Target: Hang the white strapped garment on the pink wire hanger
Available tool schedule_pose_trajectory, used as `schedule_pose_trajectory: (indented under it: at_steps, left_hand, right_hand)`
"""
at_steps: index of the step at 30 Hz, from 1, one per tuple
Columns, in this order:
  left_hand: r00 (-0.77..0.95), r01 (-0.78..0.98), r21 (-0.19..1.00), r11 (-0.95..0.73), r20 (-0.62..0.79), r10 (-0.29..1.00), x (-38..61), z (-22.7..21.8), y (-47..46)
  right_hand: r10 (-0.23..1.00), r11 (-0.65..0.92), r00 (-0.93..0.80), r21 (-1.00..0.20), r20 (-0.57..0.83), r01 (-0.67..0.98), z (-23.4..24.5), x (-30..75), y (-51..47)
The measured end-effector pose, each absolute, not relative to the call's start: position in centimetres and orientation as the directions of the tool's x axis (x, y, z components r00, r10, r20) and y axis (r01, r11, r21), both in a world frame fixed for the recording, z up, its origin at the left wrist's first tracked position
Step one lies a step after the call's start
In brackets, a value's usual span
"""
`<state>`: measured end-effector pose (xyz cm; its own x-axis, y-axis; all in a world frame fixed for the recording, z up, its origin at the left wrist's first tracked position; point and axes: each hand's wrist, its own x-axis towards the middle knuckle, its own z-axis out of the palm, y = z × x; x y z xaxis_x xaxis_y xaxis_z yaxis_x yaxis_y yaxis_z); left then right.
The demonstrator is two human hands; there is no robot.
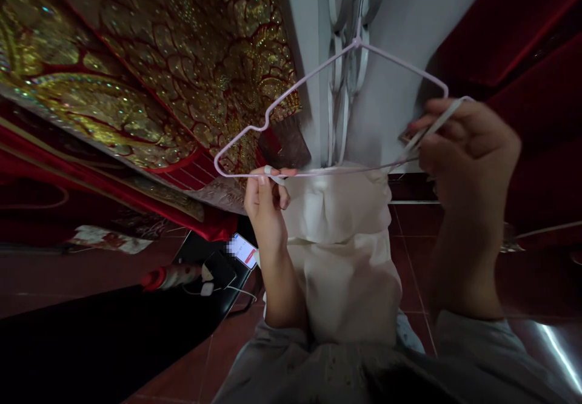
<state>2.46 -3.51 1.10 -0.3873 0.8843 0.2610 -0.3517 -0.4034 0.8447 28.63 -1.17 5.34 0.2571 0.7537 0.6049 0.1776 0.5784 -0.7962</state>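
A thin pale-pink wire hanger (295, 85) hangs by its hook from a shiny metal fitting on a white pillar (400, 40). A cream garment (345, 252) droops below the hanger's bottom bar. My left hand (266, 201) pinches one cream strap against the bottom bar near the hanger's left end. My right hand (468, 149) grips the other strap at the hanger's right shoulder. Both of my forearms reach up from grey sleeves.
A red and gold sequined fabric (150, 58) hangs at the upper left, close to the hanger. A black surface (100, 331) at lower left bears a phone (243, 249), a charger cable and a red-tipped tool (170, 276). Reddish floor tiles lie below; dark red cloth fills the right.
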Motion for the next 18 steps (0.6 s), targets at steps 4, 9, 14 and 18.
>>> schedule_pose_trajectory:
  at_steps: [4, 9, 14, 18]
  left_hand:
    - [-0.353, -0.379, 0.842, -0.385, 0.253, 0.901, 2.3, 0.9, -3.5]
    - [-0.332, -0.417, 0.808, -0.415, 0.290, 0.898, 1.9, 0.4, -3.2]
    - [-0.314, -0.452, 0.795, -0.405, 0.284, 0.906, 1.9, 0.2, -3.1]
    - [-0.320, -0.460, 0.795, -0.394, 0.265, 0.909, 2.1, 0.3, -3.1]
  right_hand:
    - [0.559, 0.759, 0.407, -0.644, 0.723, 0.102, 2.1, 34.1, 3.3]
    - [0.406, 0.836, 0.482, -0.529, 0.776, 0.147, -3.2, 41.4, 6.4]
    - [0.158, 0.845, 0.595, -0.419, 0.788, 0.332, -5.0, 39.4, 4.7]
    - [0.127, 0.796, 0.554, -0.418, 0.823, 0.438, -3.5, 33.6, 0.2]
